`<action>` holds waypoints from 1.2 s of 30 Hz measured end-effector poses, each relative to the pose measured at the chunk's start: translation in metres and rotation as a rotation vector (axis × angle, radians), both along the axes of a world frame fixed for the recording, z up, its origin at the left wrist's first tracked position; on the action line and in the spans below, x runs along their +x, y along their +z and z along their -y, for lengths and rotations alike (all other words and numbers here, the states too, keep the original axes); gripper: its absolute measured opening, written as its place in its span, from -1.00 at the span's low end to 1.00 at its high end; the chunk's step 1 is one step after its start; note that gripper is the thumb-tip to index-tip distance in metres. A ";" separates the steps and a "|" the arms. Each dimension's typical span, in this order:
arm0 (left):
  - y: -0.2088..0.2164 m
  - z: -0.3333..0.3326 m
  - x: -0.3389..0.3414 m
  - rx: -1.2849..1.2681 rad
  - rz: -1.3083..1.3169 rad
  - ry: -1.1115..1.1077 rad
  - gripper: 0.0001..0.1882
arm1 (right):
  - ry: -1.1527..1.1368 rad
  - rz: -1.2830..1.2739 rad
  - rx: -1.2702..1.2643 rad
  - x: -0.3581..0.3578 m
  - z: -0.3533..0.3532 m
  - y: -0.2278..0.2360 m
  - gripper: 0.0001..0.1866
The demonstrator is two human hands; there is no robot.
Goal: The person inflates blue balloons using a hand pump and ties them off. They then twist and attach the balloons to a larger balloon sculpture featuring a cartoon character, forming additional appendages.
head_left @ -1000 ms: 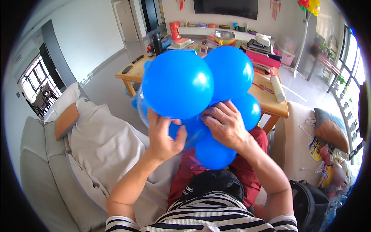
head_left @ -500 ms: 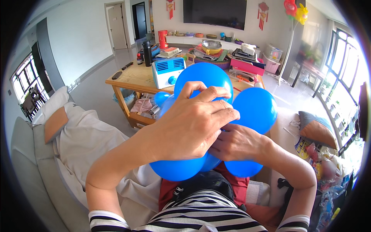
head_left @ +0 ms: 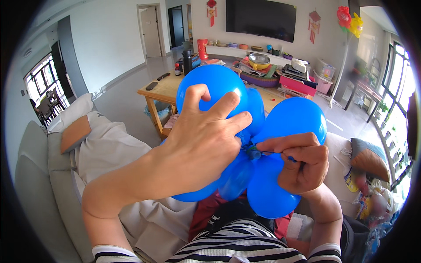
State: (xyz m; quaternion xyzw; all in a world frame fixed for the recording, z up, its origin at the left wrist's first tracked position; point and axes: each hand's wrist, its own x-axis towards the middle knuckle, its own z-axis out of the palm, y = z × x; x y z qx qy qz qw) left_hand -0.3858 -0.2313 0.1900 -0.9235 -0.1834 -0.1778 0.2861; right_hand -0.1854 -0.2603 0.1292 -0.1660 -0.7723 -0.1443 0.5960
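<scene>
In front of me is a cluster of blue balloons, joined at a knotted middle [head_left: 253,153] with a bit of green in it. My left hand [head_left: 206,129] grips the cluster from the left, its fingers bent and spread over the upper balloon [head_left: 208,79]; its thumb is hidden. To the right of the knot, my right hand [head_left: 305,162] is closed on a thin dark blue strand, perhaps a stretched balloon neck, drawn out from the middle. Behind that hand sits the right balloon [head_left: 300,114], and below it the lower balloon [head_left: 269,193]. Other balloons are partly covered by my left arm.
Beyond the balloons stands a wooden table [head_left: 153,90] carrying a black bottle [head_left: 187,61], a pink box [head_left: 298,85] and a metal bowl [head_left: 258,58]. A covered sofa [head_left: 105,136] lies left. On the right are a cushion [head_left: 369,158] and plastic bags [head_left: 381,206].
My right hand has moved right, away from my left, drawing out the strand. The cluster has turned, uncovering the knotted middle. The whole view has shifted slightly.
</scene>
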 end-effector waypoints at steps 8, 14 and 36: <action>-0.002 -0.007 0.007 0.090 -0.087 0.014 -0.93 | 0.134 -0.135 -0.131 -0.029 -0.019 0.010 -0.79; -0.011 -0.014 0.003 0.088 -0.063 0.003 -0.92 | 0.360 -0.381 -0.313 -0.031 -0.023 0.009 -0.80; -0.036 -0.036 0.010 -0.324 0.396 -0.176 -0.96 | -0.018 -0.042 -0.262 -0.018 -0.034 0.006 -0.81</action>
